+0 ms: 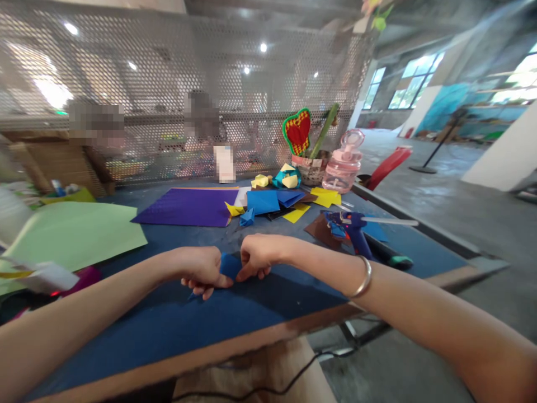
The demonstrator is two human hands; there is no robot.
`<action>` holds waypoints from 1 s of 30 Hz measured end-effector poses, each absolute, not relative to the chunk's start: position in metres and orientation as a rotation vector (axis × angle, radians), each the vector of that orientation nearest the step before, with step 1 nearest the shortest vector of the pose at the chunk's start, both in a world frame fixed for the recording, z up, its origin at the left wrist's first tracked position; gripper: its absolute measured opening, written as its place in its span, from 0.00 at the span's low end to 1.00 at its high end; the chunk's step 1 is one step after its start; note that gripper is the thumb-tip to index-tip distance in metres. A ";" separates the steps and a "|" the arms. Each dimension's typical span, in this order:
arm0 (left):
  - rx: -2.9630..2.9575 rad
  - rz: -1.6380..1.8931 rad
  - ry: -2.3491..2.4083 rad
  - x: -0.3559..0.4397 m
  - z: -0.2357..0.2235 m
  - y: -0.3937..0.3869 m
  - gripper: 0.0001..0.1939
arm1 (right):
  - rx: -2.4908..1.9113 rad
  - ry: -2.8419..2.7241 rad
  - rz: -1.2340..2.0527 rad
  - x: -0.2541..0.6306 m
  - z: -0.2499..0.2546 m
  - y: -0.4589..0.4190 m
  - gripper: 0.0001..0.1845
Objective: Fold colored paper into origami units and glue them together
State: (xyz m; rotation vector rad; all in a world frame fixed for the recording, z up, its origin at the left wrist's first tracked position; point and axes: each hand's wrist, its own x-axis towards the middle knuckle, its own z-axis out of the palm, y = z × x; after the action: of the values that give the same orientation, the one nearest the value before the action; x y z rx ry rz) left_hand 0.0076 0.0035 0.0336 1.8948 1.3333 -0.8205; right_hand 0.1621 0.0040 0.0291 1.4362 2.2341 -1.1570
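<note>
A small piece of blue paper [229,265] lies on the dark blue tabletop between my hands, partly hidden by them. My left hand [205,270] is on its left side, fingers curled and index fingertip pressing at its near edge. On the right side my right hand [259,256] is closed, thumb and index finger together at the paper's near corner. The fingertips of both hands almost meet. Past my hands sit a folded blue paper piece [247,217], a folded yellow piece [234,209] and a flat blue sheet [262,202].
Purple sheets [184,207] lie behind, and a light green sheet [84,232] at left. A glue gun [354,226] rests at right near yellow sheets [325,197]. A pink bottle [342,168] and a basket [311,169] stand by the mesh screen [168,73].
</note>
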 end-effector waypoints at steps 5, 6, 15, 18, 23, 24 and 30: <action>1.836 -0.866 1.338 0.008 0.031 0.005 0.24 | 1.435 2.247 -1.118 0.162 0.029 0.004 0.16; 1.835 -0.875 1.336 0.009 0.031 0.005 0.24 | 1.434 2.249 -1.120 0.162 0.030 0.004 0.16; 1.814 -0.911 1.369 -0.001 0.039 0.000 0.26 | 1.425 2.275 -1.140 0.163 0.029 0.002 0.15; 1.791 -0.910 1.382 -0.007 0.037 0.001 0.27 | 1.410 2.274 -1.157 0.163 0.030 0.002 0.14; 1.760 -0.923 1.385 -0.018 0.031 0.004 0.26 | 1.408 2.282 -1.171 0.164 0.029 0.003 0.14; 1.754 -0.927 1.384 -0.020 0.031 0.004 0.26 | 1.401 2.290 -1.185 0.165 0.029 0.003 0.14; 1.724 -0.897 1.384 -0.033 0.036 0.001 0.26 | 1.398 2.292 -1.245 0.167 0.025 0.006 0.14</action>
State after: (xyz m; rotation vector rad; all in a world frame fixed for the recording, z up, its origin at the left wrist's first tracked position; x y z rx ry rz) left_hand -0.0327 0.0008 0.0364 1.7237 1.3836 -0.8971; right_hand 0.1666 0.0057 0.0245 1.3980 2.2921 -1.2451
